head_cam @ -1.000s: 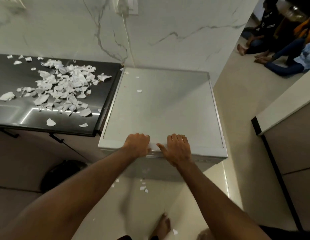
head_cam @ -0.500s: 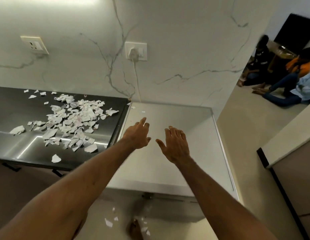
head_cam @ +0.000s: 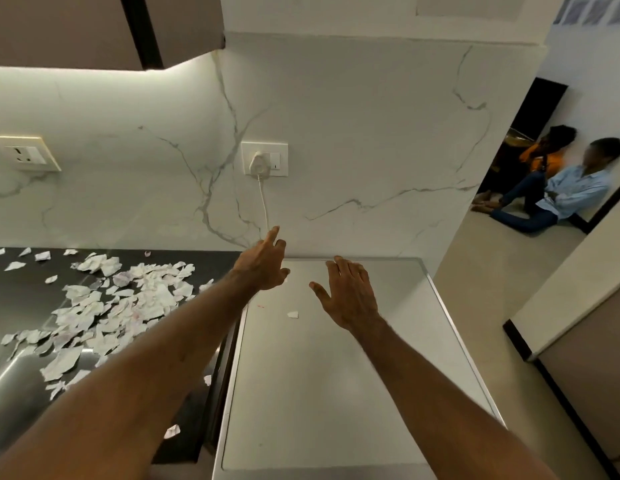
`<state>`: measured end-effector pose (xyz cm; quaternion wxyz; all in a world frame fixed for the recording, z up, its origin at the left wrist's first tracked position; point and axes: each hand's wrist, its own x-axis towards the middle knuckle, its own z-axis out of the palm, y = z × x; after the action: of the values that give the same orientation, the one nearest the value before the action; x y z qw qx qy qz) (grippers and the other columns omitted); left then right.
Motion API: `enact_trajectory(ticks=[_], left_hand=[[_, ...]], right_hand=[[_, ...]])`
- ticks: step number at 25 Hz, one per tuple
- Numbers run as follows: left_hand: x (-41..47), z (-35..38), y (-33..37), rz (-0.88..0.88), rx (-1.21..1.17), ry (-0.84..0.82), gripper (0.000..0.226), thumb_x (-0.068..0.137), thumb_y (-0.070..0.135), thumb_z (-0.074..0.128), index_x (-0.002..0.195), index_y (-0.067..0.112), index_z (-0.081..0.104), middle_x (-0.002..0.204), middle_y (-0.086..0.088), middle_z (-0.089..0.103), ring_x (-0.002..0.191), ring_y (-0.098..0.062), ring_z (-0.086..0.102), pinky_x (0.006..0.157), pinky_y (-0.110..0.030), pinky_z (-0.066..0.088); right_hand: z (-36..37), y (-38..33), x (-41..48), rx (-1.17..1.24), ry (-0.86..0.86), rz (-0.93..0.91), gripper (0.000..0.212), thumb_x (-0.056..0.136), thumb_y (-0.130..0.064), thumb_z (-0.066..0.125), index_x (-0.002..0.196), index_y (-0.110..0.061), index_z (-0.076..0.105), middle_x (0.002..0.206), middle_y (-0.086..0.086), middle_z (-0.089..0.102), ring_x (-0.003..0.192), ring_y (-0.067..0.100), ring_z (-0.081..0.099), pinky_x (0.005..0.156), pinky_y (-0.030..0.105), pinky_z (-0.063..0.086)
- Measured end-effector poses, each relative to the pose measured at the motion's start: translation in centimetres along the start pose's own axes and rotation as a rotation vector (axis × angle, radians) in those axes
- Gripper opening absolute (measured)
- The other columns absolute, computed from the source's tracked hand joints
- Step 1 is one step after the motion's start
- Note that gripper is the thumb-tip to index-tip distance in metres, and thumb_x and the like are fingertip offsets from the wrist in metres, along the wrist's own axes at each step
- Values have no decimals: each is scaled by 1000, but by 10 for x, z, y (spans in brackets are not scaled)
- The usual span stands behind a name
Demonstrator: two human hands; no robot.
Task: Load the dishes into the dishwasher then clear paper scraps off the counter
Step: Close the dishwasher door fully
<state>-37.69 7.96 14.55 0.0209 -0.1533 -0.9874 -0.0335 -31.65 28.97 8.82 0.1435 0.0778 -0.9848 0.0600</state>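
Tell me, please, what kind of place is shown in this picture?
Most likely a home kitchen. A dark counter strewn with paper scraps runs under a wall cabinet. Beside it stands a white appliance, probably the dishwasher, below a wall socket with a plug in it.

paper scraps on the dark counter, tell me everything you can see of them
The paper scraps are torn white pieces, some crumpled, a few with faint pink marks, heaped loosely on the glossy dark counter, with strays around the heap. Neither the left hand nor the right hand touches them.
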Motion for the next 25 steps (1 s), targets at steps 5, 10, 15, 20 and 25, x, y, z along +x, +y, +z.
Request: enact_trajectory(ticks=[5, 10, 15, 20, 25], left_hand=[[38, -18, -17, 39, 26, 1, 71, 95, 44, 69, 150, 11, 41, 171, -10, -5, 120, -35, 63, 90, -46, 60], [79, -42, -37, 36, 68, -70, 64, 96, 45, 67, 146, 9, 46, 171, -13, -11, 123, -35, 62, 97, -46, 56], [119, -57, -44, 53, 128, -114, 60, 100, 46, 61, 143, 6, 53, 169, -15, 17, 145, -34, 42, 121, -47, 32], [162, -56, -51, 75, 147, -134, 52, 101, 47, 59, 129, 4, 64, 159, -11, 43, 158, -30, -10, 126, -51, 19], [177, -53, -55, 78, 192, -166, 52, 101, 48, 58, 127, 4, 66, 161, -11, 41, 157, -30, -15, 126, -50, 13]], right_hand=[[3, 0, 31, -64, -9, -18, 71, 105, -64, 37, 145, -8, 53, 152, 15, 53, 140, 33, 50, 121, 49, 35], [0, -7, 67, -67, 15, -51, 68, 105, -63, 40, 143, -10, 55, 151, 15, 55, 138, 33, 52, 120, 49, 35], [2, -14, 97, -37, 29, -62, 66, 104, -61, 44, 143, -10, 55, 151, 15, 55, 138, 33, 52, 121, 49, 34], [12, -7, 114, -25, -5, -53, 67, 104, -63, 43, 145, -11, 54, 153, 14, 54, 140, 33, 51, 122, 49, 34], [23, -3, 111, -27, -3, -36, 78, 101, -68, 24, 142, -11, 56, 149, 14, 57, 136, 33, 55, 119, 50, 37]])
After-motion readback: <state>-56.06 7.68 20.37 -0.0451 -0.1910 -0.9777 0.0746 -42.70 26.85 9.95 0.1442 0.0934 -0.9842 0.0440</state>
